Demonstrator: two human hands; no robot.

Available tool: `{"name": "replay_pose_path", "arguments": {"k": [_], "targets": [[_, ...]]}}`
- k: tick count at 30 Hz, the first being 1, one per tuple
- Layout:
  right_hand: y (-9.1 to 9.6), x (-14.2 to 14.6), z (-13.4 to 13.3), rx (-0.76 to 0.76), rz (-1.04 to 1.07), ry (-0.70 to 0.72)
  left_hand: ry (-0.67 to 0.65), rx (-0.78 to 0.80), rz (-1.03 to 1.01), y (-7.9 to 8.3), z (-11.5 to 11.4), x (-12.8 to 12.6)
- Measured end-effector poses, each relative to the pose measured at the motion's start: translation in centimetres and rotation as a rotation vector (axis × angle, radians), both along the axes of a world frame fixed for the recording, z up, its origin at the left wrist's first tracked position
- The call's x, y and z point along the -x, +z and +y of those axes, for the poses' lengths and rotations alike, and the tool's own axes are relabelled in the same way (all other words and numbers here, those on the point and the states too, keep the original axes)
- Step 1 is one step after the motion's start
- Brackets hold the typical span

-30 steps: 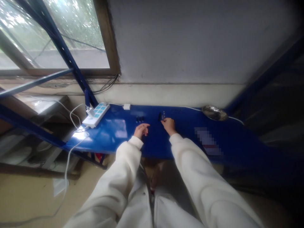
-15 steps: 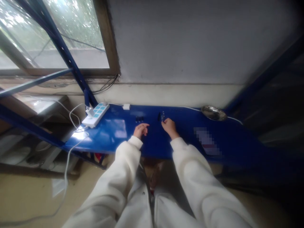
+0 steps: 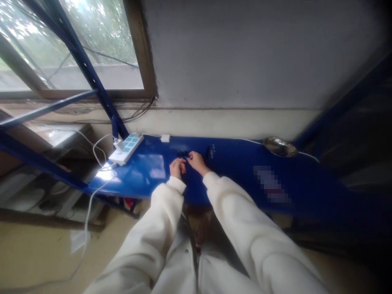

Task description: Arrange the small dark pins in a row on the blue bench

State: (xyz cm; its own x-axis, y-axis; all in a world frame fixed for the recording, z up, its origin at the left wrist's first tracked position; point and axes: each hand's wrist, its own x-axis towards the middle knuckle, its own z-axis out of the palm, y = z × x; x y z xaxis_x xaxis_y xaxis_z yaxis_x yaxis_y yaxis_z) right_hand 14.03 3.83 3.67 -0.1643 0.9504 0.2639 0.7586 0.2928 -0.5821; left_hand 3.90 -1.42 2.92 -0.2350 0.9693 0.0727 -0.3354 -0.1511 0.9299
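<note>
My left hand point(image 3: 178, 167) rests on the blue table point(image 3: 232, 175) with its fingers curled, just below a small cluster of dark parts point(image 3: 183, 154). Close beside it, my right hand point(image 3: 196, 160) reaches those dark parts with its fingers bent toward them; whether it grips one is too small to make out. A second small group of dark and shiny bits point(image 3: 210, 152) lies a little to the right of my right hand. Both arms are in white sleeves.
A white power strip point(image 3: 126, 148) with blue sockets and white cables lies at the table's back left, and a small white adapter point(image 3: 165, 138) sits near the wall. A metal dish point(image 3: 280, 146) stands at the back right. Blue frame bars cross the window at left.
My right hand has moved left, from the right group of small parts to the dark cluster beside my left hand. The left hand has shifted slightly forward.
</note>
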Motion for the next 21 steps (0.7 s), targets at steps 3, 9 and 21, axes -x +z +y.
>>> {"name": "replay_pose_path", "arguments": {"k": [3,9,21], "targets": [[-0.4,0.6,1.0,0.017,-0.035,-0.006,0.03,-0.013,-0.009,0.0,0.0,0.0],[-0.9,0.9,1.9,0.027,-0.079,-0.003,0.049,-0.043,-0.028,0.1,-0.1,-0.1],[-0.5,1.1,1.2,0.033,-0.078,-0.016,0.023,-0.02,0.013,0.4,-0.4,-0.2]]}}
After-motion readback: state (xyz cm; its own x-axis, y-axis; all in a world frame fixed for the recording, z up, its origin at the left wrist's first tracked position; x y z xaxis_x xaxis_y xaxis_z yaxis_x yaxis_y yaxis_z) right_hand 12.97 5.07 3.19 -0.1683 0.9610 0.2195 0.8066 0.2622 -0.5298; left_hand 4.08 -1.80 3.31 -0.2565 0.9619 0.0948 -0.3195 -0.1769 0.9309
